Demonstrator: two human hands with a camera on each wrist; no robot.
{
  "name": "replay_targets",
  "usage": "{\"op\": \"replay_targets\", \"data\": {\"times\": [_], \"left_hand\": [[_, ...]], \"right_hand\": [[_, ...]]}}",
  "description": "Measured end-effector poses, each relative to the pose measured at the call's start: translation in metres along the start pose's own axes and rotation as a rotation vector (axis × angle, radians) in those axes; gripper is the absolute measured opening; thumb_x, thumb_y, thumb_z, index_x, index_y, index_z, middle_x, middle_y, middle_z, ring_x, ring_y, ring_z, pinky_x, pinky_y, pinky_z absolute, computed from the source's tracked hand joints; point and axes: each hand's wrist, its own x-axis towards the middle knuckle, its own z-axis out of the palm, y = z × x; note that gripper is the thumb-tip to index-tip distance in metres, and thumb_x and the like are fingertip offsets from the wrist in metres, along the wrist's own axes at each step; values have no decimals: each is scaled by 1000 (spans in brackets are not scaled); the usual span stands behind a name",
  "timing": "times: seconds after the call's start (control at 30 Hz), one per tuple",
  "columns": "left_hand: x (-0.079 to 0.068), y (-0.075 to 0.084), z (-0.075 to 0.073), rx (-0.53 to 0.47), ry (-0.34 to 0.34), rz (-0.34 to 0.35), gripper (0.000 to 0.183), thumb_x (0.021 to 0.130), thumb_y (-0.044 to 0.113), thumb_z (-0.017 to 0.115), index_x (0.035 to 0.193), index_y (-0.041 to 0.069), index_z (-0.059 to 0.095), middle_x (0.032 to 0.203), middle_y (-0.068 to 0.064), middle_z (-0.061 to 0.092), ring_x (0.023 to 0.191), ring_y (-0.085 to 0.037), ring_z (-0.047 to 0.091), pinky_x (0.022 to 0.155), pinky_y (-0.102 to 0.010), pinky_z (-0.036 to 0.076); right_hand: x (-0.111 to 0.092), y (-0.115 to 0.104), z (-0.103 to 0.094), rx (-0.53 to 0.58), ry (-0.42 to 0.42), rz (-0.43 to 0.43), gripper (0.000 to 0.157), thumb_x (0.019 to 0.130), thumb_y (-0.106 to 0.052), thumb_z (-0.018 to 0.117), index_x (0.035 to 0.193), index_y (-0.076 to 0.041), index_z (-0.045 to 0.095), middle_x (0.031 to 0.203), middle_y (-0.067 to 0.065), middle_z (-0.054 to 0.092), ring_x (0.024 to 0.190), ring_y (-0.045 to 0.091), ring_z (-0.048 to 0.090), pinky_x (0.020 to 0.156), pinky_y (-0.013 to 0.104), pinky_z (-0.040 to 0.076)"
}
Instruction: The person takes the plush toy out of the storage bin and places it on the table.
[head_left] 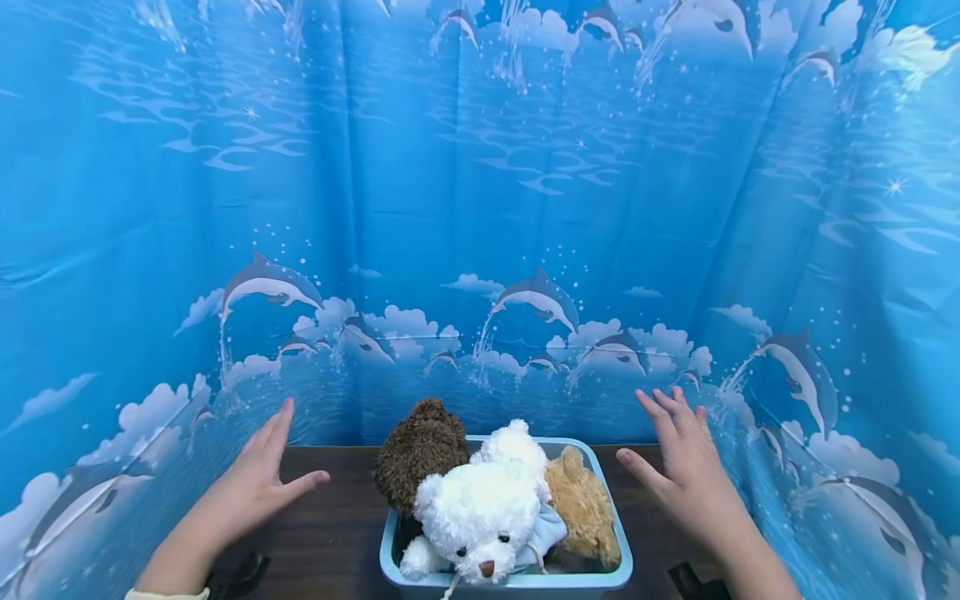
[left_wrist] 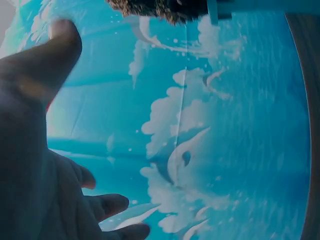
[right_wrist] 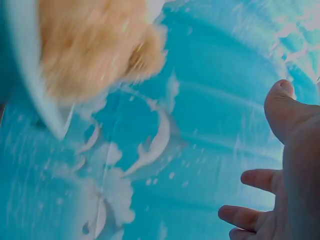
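Note:
A light blue bin [head_left: 622, 546] stands on the dark table with several plush toys in it. At its front lies a white teddy bear [head_left: 480, 512], facing me, with pale blue cloth at its neck. Behind that is another white plush toy [head_left: 513, 450], partly hidden. A dark brown plush toy [head_left: 422, 450] leans over the left rim, and a tan plush toy [head_left: 581, 508] sits at the right. My left hand [head_left: 251, 479] hovers left of the bin, fingers spread and holding nothing. On the other side my right hand [head_left: 686, 467] is likewise spread, apart from the bin.
The dark wooden table [head_left: 322, 533] runs under the bin and both hands. A blue curtain [head_left: 405, 208] printed with dolphins and clouds hangs behind the table and round both sides. Dark straps [head_left: 240, 575] show at the wrists.

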Motion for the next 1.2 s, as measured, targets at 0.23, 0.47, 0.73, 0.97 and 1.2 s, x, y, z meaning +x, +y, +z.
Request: {"op": "replay_targets", "data": {"times": [0.23, 0.47, 0.73, 0.97, 1.2], "left_hand": [[11, -5, 24, -297, -77, 24, 139, 95, 44, 84, 167, 7, -29, 177, -35, 1, 156, -67, 17, 112, -86, 31], [21, -11, 59, -487, -227, 114, 138, 93, 66, 75, 171, 5, -21, 178, -28, -2, 157, -63, 22, 116, -76, 38], [26, -2, 86, -598, -334, 75, 134, 94, 66, 74, 172, 5, -15, 175, -26, 7, 159, -58, 23, 121, -67, 42], [30, 8, 101, -642, -369, 38, 118, 96, 60, 77, 176, 16, 3, 178, -23, 10, 160, -55, 28, 117, -63, 48], [30, 9, 113, -732, -409, 47, 98, 104, 44, 69, 175, 20, 6, 181, -22, 3, 166, -55, 7, 123, -75, 32]], "right_hand": [[-10, -43, 10, 148, 26, 3, 92, 99, -38, 80, 173, -28, 26, 173, 20, 37, 162, 51, 27, 117, 84, 24], [-21, -81, 34, 345, -40, -19, 108, 90, -35, 89, 173, -41, 20, 171, 3, 39, 155, 39, 37, 107, 82, 40], [-38, -105, 77, 673, -161, -175, 117, 88, -51, 87, 176, -28, 13, 181, 5, 20, 166, 22, 21, 102, 87, 39], [-42, -108, 94, 679, -201, -140, 129, 77, -56, 92, 176, -30, 13, 179, 3, 21, 163, 44, 25, 105, 84, 40], [-40, -105, 103, 674, -288, -99, 137, 72, -55, 96, 176, -29, 10, 178, 7, 23, 162, 34, 28, 111, 73, 45]]}}
